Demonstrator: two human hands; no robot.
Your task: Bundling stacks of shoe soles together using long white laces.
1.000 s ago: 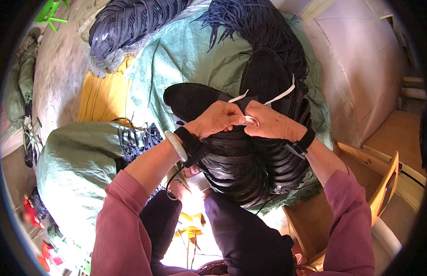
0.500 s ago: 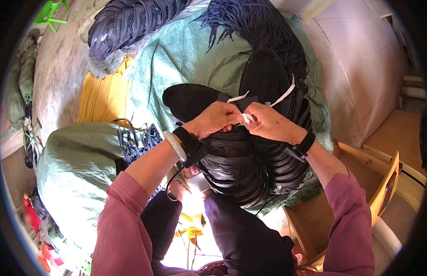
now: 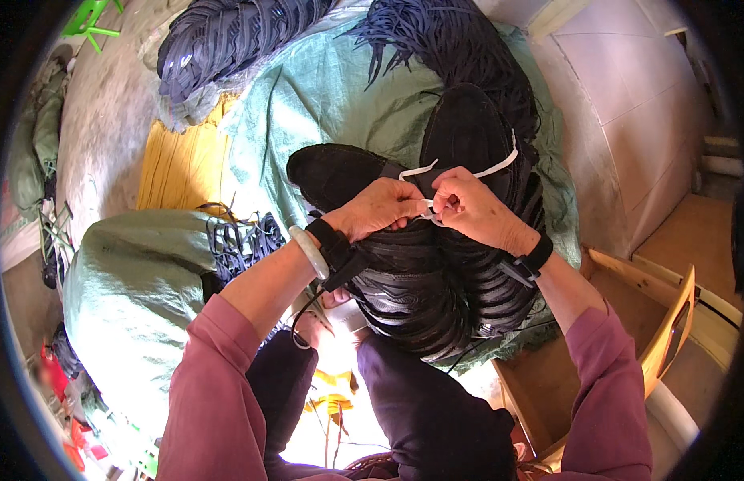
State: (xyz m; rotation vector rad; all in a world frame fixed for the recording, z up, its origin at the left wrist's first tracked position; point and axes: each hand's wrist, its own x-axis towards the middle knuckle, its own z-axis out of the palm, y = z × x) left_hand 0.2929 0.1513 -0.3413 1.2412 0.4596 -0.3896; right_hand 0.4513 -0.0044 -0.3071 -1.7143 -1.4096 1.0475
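Between my two hands runs a white strip of tape or cord (image 3: 501,166), looped at the fingertips, with two loose ends sticking up. My left hand (image 3: 378,210) pinches the strip between thumb and fingers. Close beside it, my right hand (image 3: 482,212) has its fingers curled on the other part of the strip. Beneath them lie two long stacks of nested black shoe uppers (image 3: 404,293), side by side. One dark toe piece (image 3: 330,175) points to the upper left and another (image 3: 465,128) points away from me. What the strip passes around is hidden by my hands.
A green woven sheet (image 3: 324,96) lies under the stacks. More dark bundled uppers (image 3: 235,40) and hanging strips (image 3: 468,44) are at the back. A stuffed green sack (image 3: 139,272) stands left, before yellow sheets (image 3: 175,172). An opened wooden drawer (image 3: 548,377) is at right.
My right hand has rolled and lifted slightly, with its fingers more curled, and a small white loop shows between the hands. My left hand keeps nearly the same place.
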